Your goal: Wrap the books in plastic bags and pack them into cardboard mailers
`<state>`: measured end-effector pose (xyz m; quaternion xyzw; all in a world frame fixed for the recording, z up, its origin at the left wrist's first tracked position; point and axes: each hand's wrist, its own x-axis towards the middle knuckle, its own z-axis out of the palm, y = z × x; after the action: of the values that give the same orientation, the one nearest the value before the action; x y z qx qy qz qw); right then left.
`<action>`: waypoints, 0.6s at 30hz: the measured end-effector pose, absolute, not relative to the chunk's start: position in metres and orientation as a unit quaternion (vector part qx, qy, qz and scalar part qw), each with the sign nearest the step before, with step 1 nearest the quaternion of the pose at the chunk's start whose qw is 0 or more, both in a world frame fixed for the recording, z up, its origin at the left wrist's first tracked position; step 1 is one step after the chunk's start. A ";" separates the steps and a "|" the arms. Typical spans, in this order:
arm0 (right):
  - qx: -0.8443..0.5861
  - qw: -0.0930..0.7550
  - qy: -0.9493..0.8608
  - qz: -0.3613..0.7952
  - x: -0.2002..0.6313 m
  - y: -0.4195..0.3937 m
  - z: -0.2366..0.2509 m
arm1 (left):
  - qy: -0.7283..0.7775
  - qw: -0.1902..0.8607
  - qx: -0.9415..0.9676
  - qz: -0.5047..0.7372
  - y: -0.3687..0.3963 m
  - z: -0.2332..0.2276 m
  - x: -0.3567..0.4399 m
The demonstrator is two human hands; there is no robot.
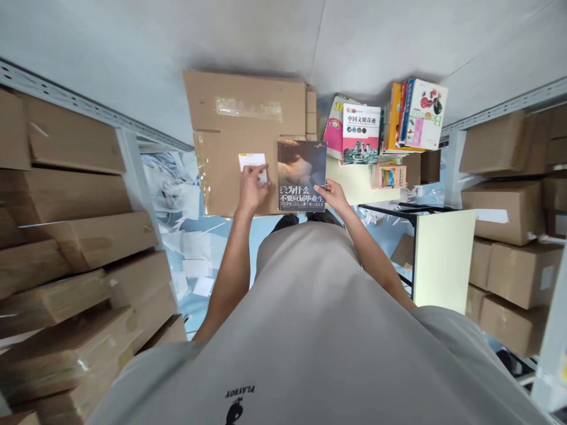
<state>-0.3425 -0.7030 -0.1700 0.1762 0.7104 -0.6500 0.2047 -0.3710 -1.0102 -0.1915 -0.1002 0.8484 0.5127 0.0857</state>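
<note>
My left hand (254, 188) is over the cardboard, fingers closed on a small white slip of paper (251, 159) with a bit of yellow at its top edge. To its right lies a dark book (302, 171) with white Chinese lettering across the lower cover. My right hand (332, 196) grips that book at its lower right edge, thumb on the cover and the other fingers partly hidden. Beneath the slip is a large flattened cardboard sheet (239, 139), with clear tape near its top, and the book overlaps its right part.
Right of the cardboard lie a pink-and-white book (361, 139) and a stack of several books (419, 115) on a pale tabletop (349, 188). Shelves of cardboard boxes (80, 195) rise at left, with more boxes (500, 206) at right. Loose papers (197, 251) litter the floor.
</note>
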 end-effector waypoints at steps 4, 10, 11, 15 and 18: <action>0.156 0.199 0.722 -0.643 -0.345 -0.700 -0.172 | 0.838 0.094 -0.090 0.530 -1.013 -0.193 -0.373; 0.172 0.177 0.721 -0.648 -0.346 -0.705 -0.172 | 0.854 0.101 -0.079 0.504 -1.015 -0.187 -0.375; 0.171 0.176 0.719 -0.651 -0.346 -0.706 -0.171 | 0.856 0.102 -0.081 0.500 -1.014 -0.183 -0.376; 0.150 0.162 0.711 -0.667 -0.340 -0.706 -0.154 | 0.826 0.136 -0.068 0.543 -1.001 -0.159 -0.376; 0.154 0.133 0.699 -0.686 -0.326 -0.692 -0.133 | 0.751 0.191 -0.047 0.630 -0.973 -0.136 -0.379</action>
<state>-0.3258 -0.6919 -0.1326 0.1538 0.6990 -0.6856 0.1335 -0.3792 -0.9734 -0.1360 -0.0467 0.7515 0.6297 0.1913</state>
